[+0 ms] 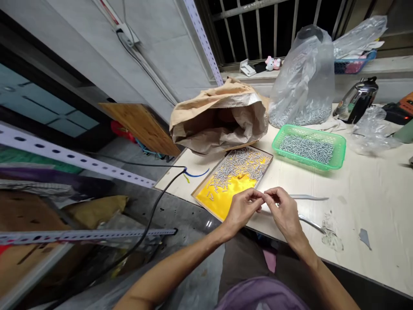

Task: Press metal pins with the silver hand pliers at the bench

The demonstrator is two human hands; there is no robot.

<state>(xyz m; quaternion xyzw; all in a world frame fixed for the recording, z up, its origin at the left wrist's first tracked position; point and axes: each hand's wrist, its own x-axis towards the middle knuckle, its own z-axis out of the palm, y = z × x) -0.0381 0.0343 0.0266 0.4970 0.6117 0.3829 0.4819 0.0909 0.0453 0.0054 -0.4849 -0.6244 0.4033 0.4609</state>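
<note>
My left hand [244,209] and my right hand [283,211] meet fingertip to fingertip above the table's front edge. Both are closed in a pinch, and whatever sits between the fingers is too small or hidden to make out. Just beyond my left hand lies a shallow tray [201,189] lined with shiny yellow material [222,200]. Small silvery metal pins [237,165] are heaped over its far part, a few scattered nearer. Beside my right hand a thin metal tool [309,197] and a curved metal handle [312,223] rest on the table, partly covered by the hand.
A big open paper sack [219,116] leans behind the tray. To the right stand a green plastic basket [340,155] of similar pins, a clear plastic bag [303,77] and a kettle [356,99]. A black cable [155,206] runs past the table's left corner.
</note>
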